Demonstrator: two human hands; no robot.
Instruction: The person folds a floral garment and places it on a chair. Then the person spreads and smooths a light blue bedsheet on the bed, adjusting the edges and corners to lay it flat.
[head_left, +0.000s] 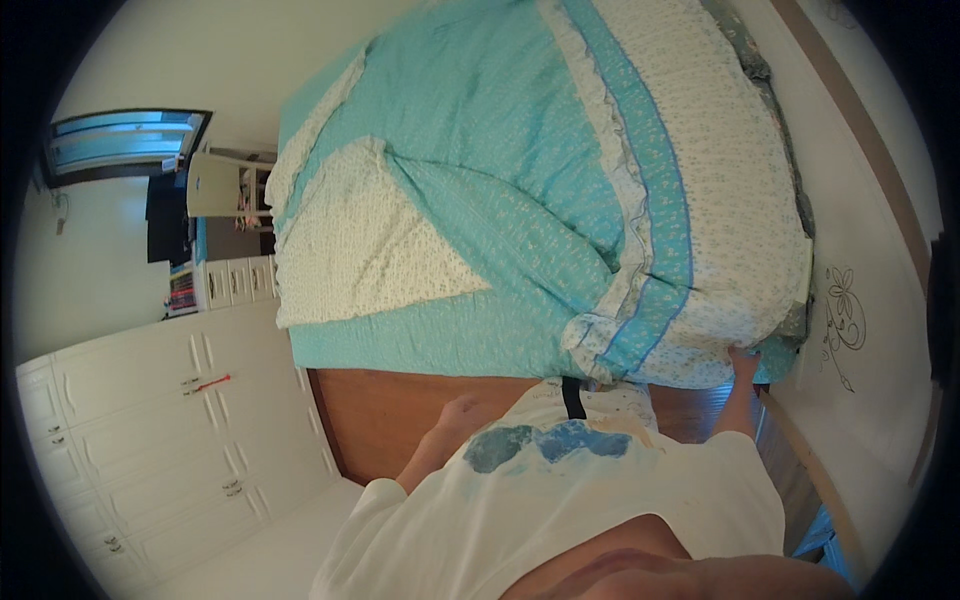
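A turquoise and white floral quilt (480, 150) with a ruffled band lies over the bed, one part folded back so that its pale patterned underside (382, 240) shows. At the quilt's near right edge is my right hand (744, 361), its fingers closed on the white floral border (705, 337); the fingertips are partly hidden by the cloth. My left hand (461, 411) hangs beside my shirt, over the brown floor, loosely curled and touching no bedding. Turquoise cloth (776, 360) shows just beyond my right hand.
White wardrobes (150, 420) stand at the left, with a red item hanging from a handle. Behind the bed's left side are a chair (214, 184), drawers (236, 281) and a window (124, 142). A pale panel with a drawn flower (844, 307) runs along the right.
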